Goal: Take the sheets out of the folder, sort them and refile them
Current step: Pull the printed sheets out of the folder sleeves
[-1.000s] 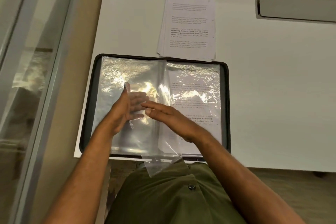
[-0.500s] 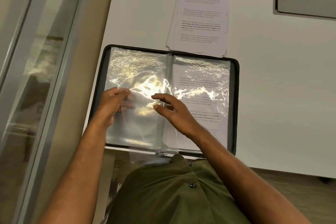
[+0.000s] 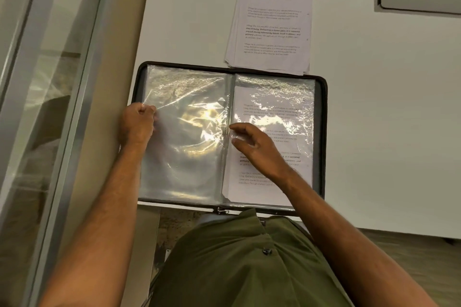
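Since the earlier frames the clear sleeve that stood up over the spine has gone flat on the left page, the left hand (image 3: 137,124) has slid out to that page's left edge, and the right hand (image 3: 257,149) has drawn back to the right of the spine. Nearest, at the bottom of the frame, is the person's green shirt (image 3: 249,264). Just above it the folder (image 3: 320,137) lies open on the tabletop (image 3: 386,132), in the middle of the frame. The left hand's fingers are curled together, pinching the edge of the empty sleeve (image 3: 189,137). The right hand hovers over or lightly touches the right page, fingers loosely bent and apart, gripping nothing; under it a printed sheet (image 3: 272,102) sits inside its sleeve. Beyond the folder, at upper centre, a stack of loose sheets (image 3: 273,22) touches or slightly overlaps the folder's top edge.
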A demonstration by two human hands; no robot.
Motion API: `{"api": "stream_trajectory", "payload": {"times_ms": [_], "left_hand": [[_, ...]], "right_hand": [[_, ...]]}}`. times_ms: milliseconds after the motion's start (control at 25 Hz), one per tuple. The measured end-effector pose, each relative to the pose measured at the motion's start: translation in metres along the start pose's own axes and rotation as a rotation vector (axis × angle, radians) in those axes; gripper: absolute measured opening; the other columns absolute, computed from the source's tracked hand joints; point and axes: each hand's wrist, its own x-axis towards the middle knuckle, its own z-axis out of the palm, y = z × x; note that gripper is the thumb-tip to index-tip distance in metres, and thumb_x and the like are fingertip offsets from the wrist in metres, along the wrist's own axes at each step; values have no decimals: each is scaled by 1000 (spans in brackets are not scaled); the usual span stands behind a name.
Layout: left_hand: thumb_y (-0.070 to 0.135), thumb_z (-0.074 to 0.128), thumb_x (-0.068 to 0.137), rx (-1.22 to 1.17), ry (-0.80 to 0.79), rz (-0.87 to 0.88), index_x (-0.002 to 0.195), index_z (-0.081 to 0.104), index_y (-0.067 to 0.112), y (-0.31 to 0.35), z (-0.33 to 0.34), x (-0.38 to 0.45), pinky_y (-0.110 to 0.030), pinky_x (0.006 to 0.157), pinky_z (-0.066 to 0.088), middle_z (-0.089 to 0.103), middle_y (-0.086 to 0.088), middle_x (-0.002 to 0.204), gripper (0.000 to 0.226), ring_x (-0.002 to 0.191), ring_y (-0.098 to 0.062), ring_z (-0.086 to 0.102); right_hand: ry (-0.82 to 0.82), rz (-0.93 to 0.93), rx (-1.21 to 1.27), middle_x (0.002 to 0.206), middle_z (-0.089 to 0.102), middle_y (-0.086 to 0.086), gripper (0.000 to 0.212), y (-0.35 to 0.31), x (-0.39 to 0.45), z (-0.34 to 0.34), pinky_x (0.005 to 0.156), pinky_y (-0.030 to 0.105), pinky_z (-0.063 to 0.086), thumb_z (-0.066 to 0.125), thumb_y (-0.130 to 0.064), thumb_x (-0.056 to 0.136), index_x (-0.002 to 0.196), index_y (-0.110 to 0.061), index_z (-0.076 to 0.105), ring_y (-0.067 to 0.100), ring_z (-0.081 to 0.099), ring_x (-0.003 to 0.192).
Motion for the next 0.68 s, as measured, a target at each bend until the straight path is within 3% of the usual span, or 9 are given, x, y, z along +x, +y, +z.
{"api": "stream_trajectory", "payload": {"times_ms": [80, 200, 280, 440, 520, 680], "left_hand": [[37, 61, 91, 95, 49, -2, 81, 67, 16, -1, 1, 2, -43, 64, 60, 73, -4, 77, 24, 63, -31, 67], [33, 60, 94, 219, 108, 42, 92, 68, 18, 3, 6, -2, -38, 73, 52, 71, -2, 84, 17, 81, -30, 67], [27, 61, 95, 258, 182, 92, 108, 65, 17, 6, 11, -6, -39, 80, 49, 70, -5, 103, 16, 98, -30, 65], [20, 65, 90, 469, 223, 208, 139, 51, 16, 8, 29, -26, -51, 105, 39, 49, -13, 143, 51, 131, -36, 46], [23, 65, 89, 537, 169, 342, 141, 50, 20, 11, 43, -38, -52, 109, 32, 40, -11, 150, 54, 136, -35, 38], [23, 61, 95, 596, -105, 668, 136, 51, 25, 20, 83, -65, -50, 111, 28, 39, -6, 152, 43, 139, -28, 36]], "right_hand": [[63, -41, -103, 136, 63, -15, 37, 8, 1, -13, 109, 25, 44, 64, -25, 102, 139, -26, 60, -4, 57, 124], [176, -116, -334, 145, 56, -7, 42, 26, 7, -37, 114, 32, 41, 64, -23, 102, 143, -20, 57, 9, 54, 131], [244, -121, -477, 151, 53, 0, 46, 38, 11, -54, 118, 32, 35, 66, -23, 101, 145, -17, 55, 17, 48, 138], [365, -123, -619, 156, 49, 8, 55, 54, 19, -84, 124, 41, 30, 67, -26, 97, 147, -13, 52, 27, 41, 146], [396, -103, -698, 158, 46, 11, 62, 57, 23, -95, 124, 49, 30, 62, -35, 95, 151, -10, 48, 32, 37, 150], [445, 10, -819, 166, 35, 14, 80, 57, 32, -112, 125, 52, 24, 52, -53, 95, 158, -6, 37, 40, 22, 156]]}}
